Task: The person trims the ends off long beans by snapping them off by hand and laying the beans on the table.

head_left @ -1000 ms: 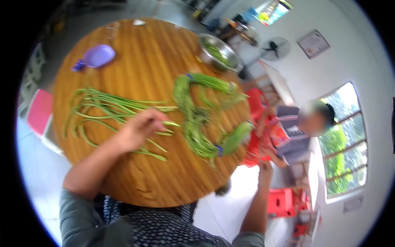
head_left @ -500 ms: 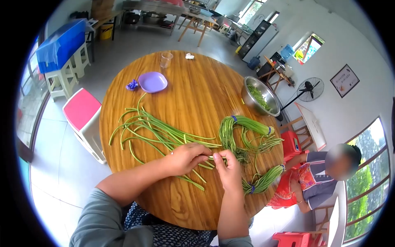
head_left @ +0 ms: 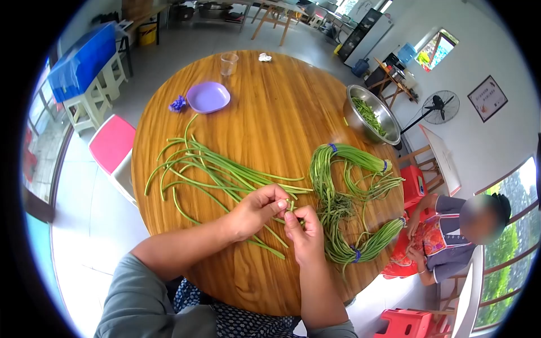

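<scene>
Between my hands, short green pieces of garlic scape point(head_left: 289, 205) stick out from the pinched fingertips. My left hand point(head_left: 256, 213) is closed on them from the left. From the right, my right hand point(head_left: 305, 232) closes its thumb and fingers on the same pieces, and its fingertips nearly meet the left ones. Loose long garlic scapes point(head_left: 208, 163) lie spread over the table to the left, some passing beneath my left hand. Bundled garlic scapes point(head_left: 360, 156) tied with blue bands lie to the right, with another bundle point(head_left: 375, 242) nearer the table edge.
On the round wooden table point(head_left: 270, 124) stand a purple plate point(head_left: 209, 97), crumpled purple band point(head_left: 177, 103), clear cup point(head_left: 229, 65), white tissue point(head_left: 265, 57) and steel bowl point(head_left: 373, 115) of cut green pieces. A person point(head_left: 445, 231) sits at the right, hands together.
My hands have risen slightly and turned, and short scape pieces now show between the fingertips. The view has shifted a little. The other person's hands have come together.
</scene>
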{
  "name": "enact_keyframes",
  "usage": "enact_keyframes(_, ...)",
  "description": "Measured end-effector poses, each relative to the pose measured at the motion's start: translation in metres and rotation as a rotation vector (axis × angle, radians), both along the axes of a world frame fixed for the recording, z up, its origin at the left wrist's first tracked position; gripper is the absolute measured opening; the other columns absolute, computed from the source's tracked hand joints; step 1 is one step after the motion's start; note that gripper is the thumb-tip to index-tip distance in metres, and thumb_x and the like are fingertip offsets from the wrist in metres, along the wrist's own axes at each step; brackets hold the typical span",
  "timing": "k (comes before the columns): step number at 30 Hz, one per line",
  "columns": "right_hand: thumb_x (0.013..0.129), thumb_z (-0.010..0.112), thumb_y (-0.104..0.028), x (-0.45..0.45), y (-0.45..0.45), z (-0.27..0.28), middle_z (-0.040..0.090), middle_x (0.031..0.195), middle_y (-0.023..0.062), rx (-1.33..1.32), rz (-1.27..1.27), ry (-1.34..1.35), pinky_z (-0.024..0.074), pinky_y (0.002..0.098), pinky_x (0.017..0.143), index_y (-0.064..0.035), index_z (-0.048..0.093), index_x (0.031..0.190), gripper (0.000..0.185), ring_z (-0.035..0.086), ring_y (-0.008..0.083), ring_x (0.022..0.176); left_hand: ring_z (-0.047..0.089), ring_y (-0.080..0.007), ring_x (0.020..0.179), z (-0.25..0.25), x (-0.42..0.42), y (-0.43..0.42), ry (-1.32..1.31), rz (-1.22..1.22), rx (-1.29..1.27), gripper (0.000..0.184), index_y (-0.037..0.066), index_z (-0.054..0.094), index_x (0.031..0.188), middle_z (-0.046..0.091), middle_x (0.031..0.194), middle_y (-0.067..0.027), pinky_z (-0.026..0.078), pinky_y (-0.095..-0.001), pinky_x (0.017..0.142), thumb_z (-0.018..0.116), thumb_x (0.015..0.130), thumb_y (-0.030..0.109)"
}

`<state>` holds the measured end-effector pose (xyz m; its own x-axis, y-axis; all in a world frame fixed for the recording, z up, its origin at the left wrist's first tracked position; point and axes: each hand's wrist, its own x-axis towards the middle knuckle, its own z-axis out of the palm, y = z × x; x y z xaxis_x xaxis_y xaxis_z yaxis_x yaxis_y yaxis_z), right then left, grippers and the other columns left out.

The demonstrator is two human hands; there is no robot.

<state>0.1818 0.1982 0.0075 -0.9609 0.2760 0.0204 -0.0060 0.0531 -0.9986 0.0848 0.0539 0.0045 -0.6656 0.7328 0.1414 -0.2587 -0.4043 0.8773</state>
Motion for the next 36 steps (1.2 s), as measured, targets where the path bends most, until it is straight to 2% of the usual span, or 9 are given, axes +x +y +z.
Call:
enact_keyframes(3, 0.097, 0.065, -0.019, 0.000, -0.001, 0.009, 0.054, 0.081, 0.0008, 0.088, -0.043, 0.033, 0.0421, 0.0257, 0.069, -0.0037, 0.056, 0.091, 0.018, 0.051, 0.0115, 0.076, 0.057, -0.0104, 0.087, 0.004, -0.004, -0.004, -0.018, -0.015, 0.058, 0.006, 0.003, 0.057, 0.102, 0.061, 0.091, -0.0005, 0.049, -0.0266, 0.082, 0.055, 0.101, 0.008)
enact_keyframes(5, 0.096, 0.066, -0.018, -0.002, 0.005, 0.014, 0.055, 0.082, 0.0024, 0.213, -0.034, 0.108, 0.0425, 0.0266, 0.070, -0.0031, 0.056, 0.090, 0.019, 0.051, 0.0129, 0.077, 0.060, -0.0124, 0.086, 0.014, -0.006, -0.010, 0.340, 0.035, -0.208, 0.005, 0.002, 0.058, 0.102, 0.063, 0.092, -0.0028, 0.051, -0.0276, 0.080, 0.057, 0.099, 0.006)
enact_keyframes(8, 0.095, 0.066, -0.017, -0.005, 0.008, 0.018, 0.055, 0.084, 0.0056, 0.420, -0.005, 0.216, 0.0434, 0.0284, 0.072, -0.0018, 0.056, 0.090, 0.019, 0.052, 0.0155, 0.078, 0.062, -0.0135, 0.082, 0.010, -0.005, -0.009, 0.658, 0.117, -0.258, 0.005, 0.002, 0.059, 0.100, 0.064, 0.090, -0.0051, 0.052, -0.0279, 0.076, 0.060, 0.097, 0.005)
enact_keyframes(11, 0.096, 0.065, -0.017, -0.004, 0.009, 0.015, 0.056, 0.085, 0.0052, 0.500, 0.014, 0.254, 0.0432, 0.0279, 0.072, -0.0018, 0.056, 0.088, 0.019, 0.052, 0.0148, 0.079, 0.061, -0.0137, 0.079, 0.009, -0.005, -0.008, 0.723, 0.139, -0.278, 0.004, 0.002, 0.060, 0.099, 0.064, 0.088, -0.0063, 0.052, -0.0278, 0.072, 0.062, 0.095, 0.004)
enact_keyframes(15, 0.098, 0.060, -0.016, -0.004, 0.015, 0.013, 0.056, 0.088, 0.0023, -0.299, -0.244, 0.180, 0.0345, 0.0246, 0.049, -0.0070, 0.056, 0.094, 0.011, 0.043, 0.0078, 0.058, 0.061, -0.0215, 0.079, 0.016, -0.002, -0.010, 0.684, 0.114, -0.300, 0.006, 0.002, 0.059, 0.098, 0.061, 0.085, -0.0104, 0.050, -0.0322, 0.072, 0.063, 0.093, 0.002)
enact_keyframes(19, 0.096, 0.062, -0.020, 0.001, 0.061, 0.015, 0.057, 0.094, 0.0053, -0.930, -0.286, 0.350, 0.0387, 0.0287, 0.057, -0.0102, 0.058, 0.098, 0.011, 0.048, 0.0148, 0.063, 0.062, -0.0215, 0.079, 0.015, -0.005, -0.013, 0.585, 0.088, -0.285, 0.007, 0.002, 0.060, 0.100, 0.063, 0.087, -0.0105, 0.050, -0.0314, 0.072, 0.062, 0.094, 0.004)
enact_keyframes(25, 0.098, 0.059, -0.018, -0.001, 0.053, 0.019, 0.053, 0.091, 0.0048, -0.955, -0.157, 0.307, 0.0423, 0.0310, 0.063, -0.0097, 0.058, 0.103, 0.010, 0.053, 0.0190, 0.075, 0.066, -0.0253, 0.084, 0.015, -0.008, -0.011, 0.829, 0.169, -0.284, 0.011, 0.002, 0.061, 0.105, 0.065, 0.092, -0.0118, 0.052, -0.0330, 0.074, 0.062, 0.094, 0.005)
enact_keyframes(28, 0.100, 0.055, -0.018, 0.001, 0.040, 0.017, 0.054, 0.094, 0.0047, -0.796, 0.066, 0.116, 0.0404, 0.0273, 0.059, -0.0094, 0.056, 0.104, 0.010, 0.052, 0.0155, 0.068, 0.067, -0.0281, 0.086, 0.013, -0.008, -0.011, 0.836, 0.172, -0.330, 0.013, 0.002, 0.061, 0.107, 0.066, 0.093, -0.0130, 0.053, -0.0348, 0.075, 0.062, 0.094, 0.004)
enact_keyframes(36, 0.100, 0.058, -0.017, 0.003, 0.020, 0.026, 0.054, 0.091, 0.0030, -0.625, 0.148, -0.052, 0.0318, 0.0228, 0.054, -0.0072, 0.055, 0.100, 0.011, 0.041, 0.0074, 0.058, 0.068, -0.0306, 0.088, 0.016, -0.005, -0.012, 0.813, 0.154, -0.394, 0.020, 0.002, 0.058, 0.112, 0.067, 0.093, -0.0161, 0.054, -0.0350, 0.076, 0.061, 0.092, 0.001)
